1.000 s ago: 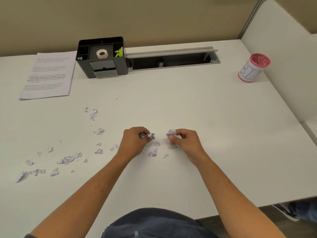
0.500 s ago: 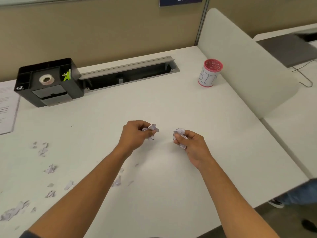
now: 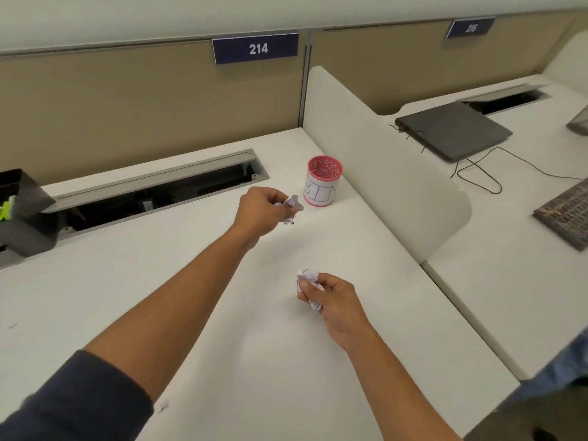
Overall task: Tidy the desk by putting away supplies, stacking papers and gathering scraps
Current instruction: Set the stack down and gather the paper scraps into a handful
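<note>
My left hand [image 3: 264, 210] is stretched out over the white desk [image 3: 197, 313] and grips a wad of torn paper scraps [image 3: 291, 203], just left of a small pink-rimmed cup labelled BIN [image 3: 324, 185]. My right hand [image 3: 331, 302] hangs nearer to me, above the desk's middle, and holds a second crumpled wad of scraps [image 3: 307, 276]. The cup stands upright by the white divider panel. One small scrap [image 3: 163, 405] lies on the desk close to my left sleeve.
A black desk organizer [image 3: 19, 214] sits at the far left edge, beside an open grey cable tray [image 3: 152, 186]. A white divider [image 3: 381, 167] bounds the desk on the right. Beyond it lie a closed laptop [image 3: 455, 130], cables and a keyboard [image 3: 569, 211].
My head has turned right, so the scattered scraps and paper stack left the view. My left hand has reached forward toward the cup with its scraps; my right hand stays back.
</note>
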